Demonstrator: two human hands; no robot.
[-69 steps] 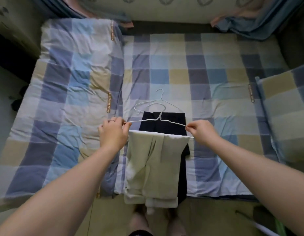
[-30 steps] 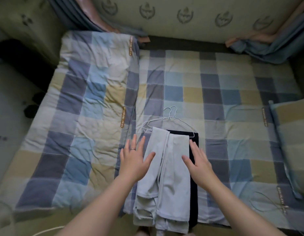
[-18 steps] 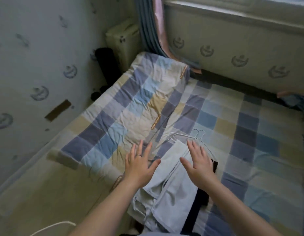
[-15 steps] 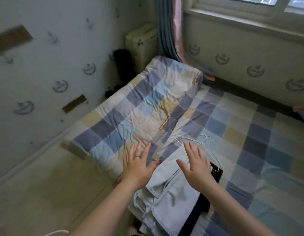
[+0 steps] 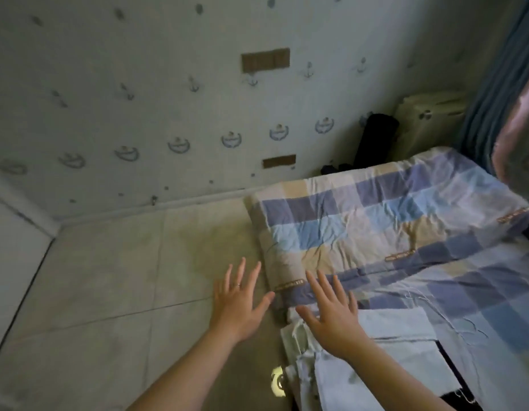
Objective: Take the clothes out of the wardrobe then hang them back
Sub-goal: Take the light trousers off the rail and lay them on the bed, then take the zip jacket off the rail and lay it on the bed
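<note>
the view has swung left: wall [image 5: 138, 84] and tiled floor [image 5: 109, 277] now fill it, the checked bed [image 5: 491, 292] at right. pale trousers [image 5: 399, 327] lie over a dark garment [image 5: 457, 373] at the bed's near edge, lengthwise across it, one end overhanging. left hand [image 5: 239, 304] is now over the floor, right hand [image 5: 331, 317] over the trousers, fingers spread, holding nothing.
</note>
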